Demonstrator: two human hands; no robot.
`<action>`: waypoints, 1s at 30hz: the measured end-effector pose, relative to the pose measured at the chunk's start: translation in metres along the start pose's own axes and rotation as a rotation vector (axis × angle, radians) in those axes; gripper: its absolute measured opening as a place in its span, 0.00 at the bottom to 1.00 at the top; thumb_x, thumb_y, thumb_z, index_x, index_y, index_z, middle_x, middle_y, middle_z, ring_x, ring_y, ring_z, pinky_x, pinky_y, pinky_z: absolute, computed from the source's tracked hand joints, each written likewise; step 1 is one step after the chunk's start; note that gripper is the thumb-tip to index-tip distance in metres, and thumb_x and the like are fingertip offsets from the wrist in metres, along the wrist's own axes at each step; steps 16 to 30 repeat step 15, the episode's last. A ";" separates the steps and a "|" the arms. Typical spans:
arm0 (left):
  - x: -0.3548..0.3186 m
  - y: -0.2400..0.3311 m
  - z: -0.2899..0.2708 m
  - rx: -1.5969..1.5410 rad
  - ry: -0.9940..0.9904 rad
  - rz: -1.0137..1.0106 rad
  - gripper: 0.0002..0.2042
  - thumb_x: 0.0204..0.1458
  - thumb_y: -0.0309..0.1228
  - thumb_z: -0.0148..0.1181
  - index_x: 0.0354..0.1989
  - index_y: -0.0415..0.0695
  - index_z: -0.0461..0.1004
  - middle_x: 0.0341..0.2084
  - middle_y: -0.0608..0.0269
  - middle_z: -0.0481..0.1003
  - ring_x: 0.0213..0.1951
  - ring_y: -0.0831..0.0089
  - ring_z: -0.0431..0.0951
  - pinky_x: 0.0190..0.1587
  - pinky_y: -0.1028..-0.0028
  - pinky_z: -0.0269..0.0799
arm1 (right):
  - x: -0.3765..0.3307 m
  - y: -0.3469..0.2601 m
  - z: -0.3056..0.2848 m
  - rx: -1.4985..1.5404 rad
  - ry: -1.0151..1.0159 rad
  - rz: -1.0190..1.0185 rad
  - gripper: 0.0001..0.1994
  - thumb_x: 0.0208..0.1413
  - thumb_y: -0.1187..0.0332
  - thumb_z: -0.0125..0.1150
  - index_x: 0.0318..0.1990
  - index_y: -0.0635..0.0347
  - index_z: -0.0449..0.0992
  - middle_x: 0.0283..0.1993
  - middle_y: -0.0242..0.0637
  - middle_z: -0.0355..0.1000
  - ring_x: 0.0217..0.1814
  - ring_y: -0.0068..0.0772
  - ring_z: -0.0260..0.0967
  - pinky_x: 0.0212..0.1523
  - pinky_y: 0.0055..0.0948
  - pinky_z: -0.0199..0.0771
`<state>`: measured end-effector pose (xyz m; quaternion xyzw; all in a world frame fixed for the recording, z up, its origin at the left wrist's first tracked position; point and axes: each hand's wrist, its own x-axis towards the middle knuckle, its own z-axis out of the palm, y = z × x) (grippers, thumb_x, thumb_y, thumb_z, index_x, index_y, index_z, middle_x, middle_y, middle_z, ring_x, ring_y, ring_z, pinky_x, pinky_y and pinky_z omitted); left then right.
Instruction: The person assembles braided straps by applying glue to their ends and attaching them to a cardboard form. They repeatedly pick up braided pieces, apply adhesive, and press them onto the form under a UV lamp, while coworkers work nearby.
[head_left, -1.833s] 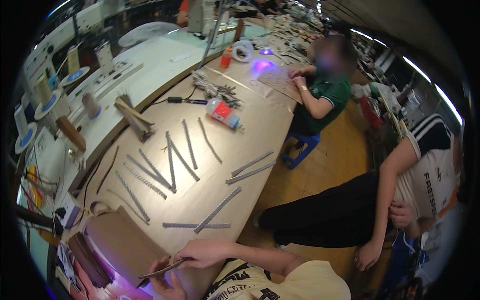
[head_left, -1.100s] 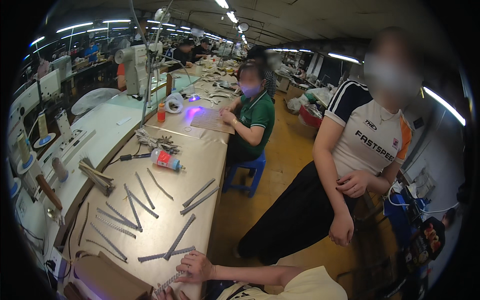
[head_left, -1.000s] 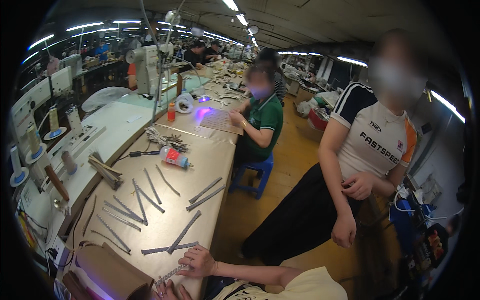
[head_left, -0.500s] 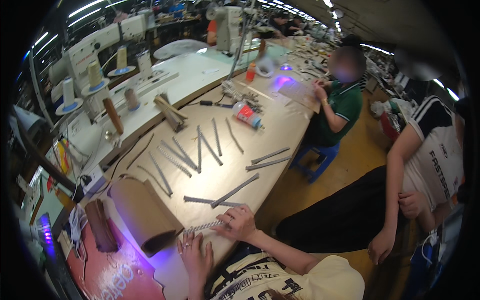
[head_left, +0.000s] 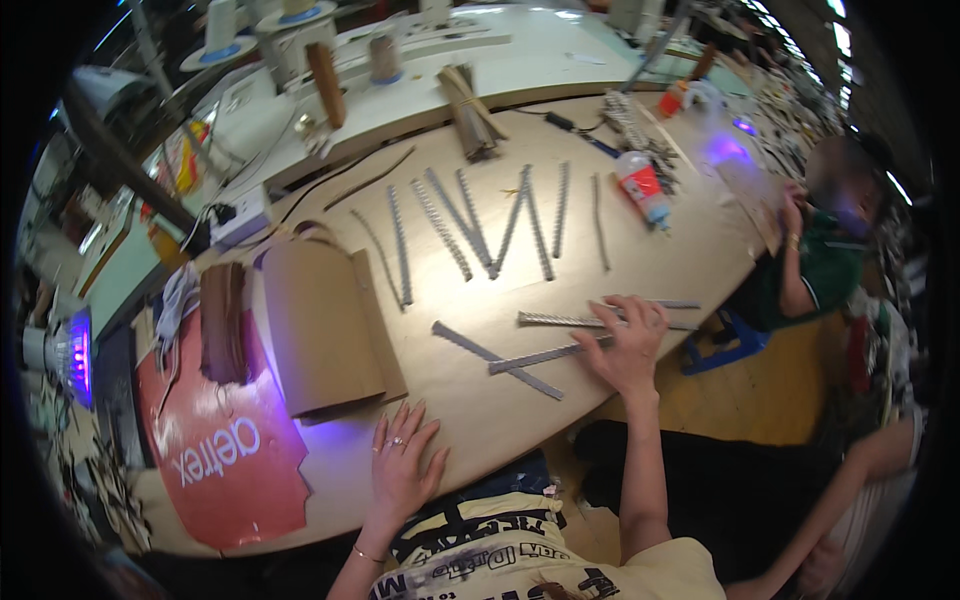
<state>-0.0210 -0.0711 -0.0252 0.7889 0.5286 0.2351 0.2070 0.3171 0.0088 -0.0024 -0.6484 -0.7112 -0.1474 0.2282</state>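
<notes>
My right hand is over the grey strips at the table's right front. A light braided strip runs between its thumb and fingers, pointing left; the fingers hide its right end. Just beside the thumb, one grey strip crosses over another grey strip. Partly behind the fingers, a further grey strip lies flat. My left hand rests on the front edge of the table with fingers spread and nothing in them. It is nearest to a curled brown sheet.
More strips lie fanned across the table. A red-labelled bottle, a bundle of strips and a brown stack stand around them. A red sheet covers the left corner. A co-worker sits at the right.
My right hand has carried the braided strip away from my left hand, up and right to the grey strips. My left hand now lies alone. The view has turned and shifted.
</notes>
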 end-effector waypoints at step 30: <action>-0.019 -0.009 0.005 -0.139 0.095 -0.071 0.15 0.53 0.36 0.64 0.49 0.49 0.76 0.61 0.56 0.68 0.65 0.64 0.65 0.69 0.54 0.51 | 0.039 -0.061 0.024 2.581 -0.263 0.380 0.15 0.67 0.56 0.52 0.52 0.56 0.72 0.37 0.34 0.71 0.42 0.31 0.68 0.55 0.34 0.66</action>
